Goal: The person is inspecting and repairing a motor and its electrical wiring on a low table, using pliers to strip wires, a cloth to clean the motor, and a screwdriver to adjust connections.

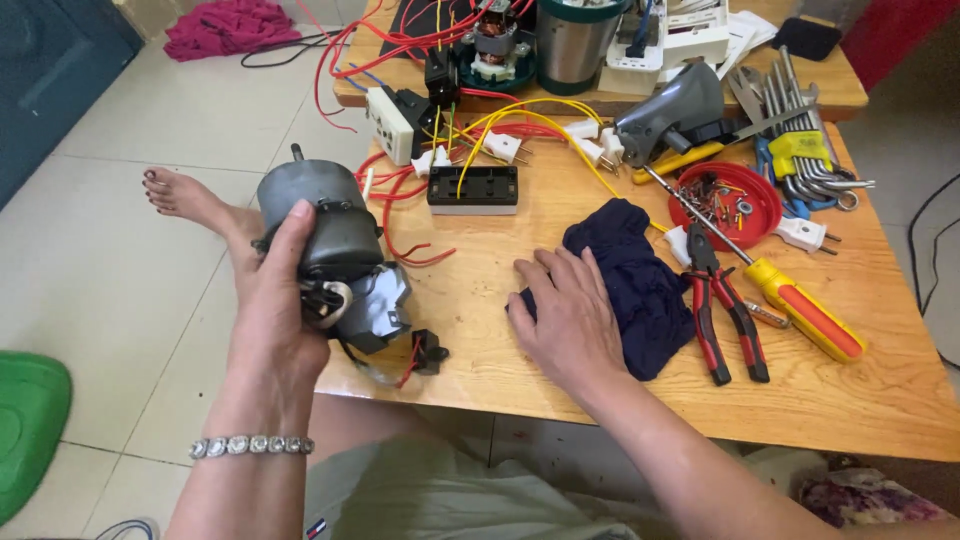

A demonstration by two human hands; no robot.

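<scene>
Counter (560, 380) fills my view, wooden and strewn with wires and tools. Motor (325, 235), grey, sits at nine o'clock in my left hand (275, 310), grip closed around its body, off the counter's edge. Cloth (635, 285), dark blue, lies at centre under my right hand (565, 315), fingers flat, pressing, gripping nothing. Pliers (725, 310) lie at three o'clock. Wiping the motor looks next: gather the cloth first.

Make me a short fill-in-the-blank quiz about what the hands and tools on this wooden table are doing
1. The left hand holds a grey ____ over the table's edge.
2. The right hand rests on a dark blue ____.
3. The pliers right of that hand have red and ____ handles.
4. The screwdriver has a yellow and orange handle, and its shaft reaches over the round ____ tray of screws.

Missing words: motor; cloth; black; red
</scene>
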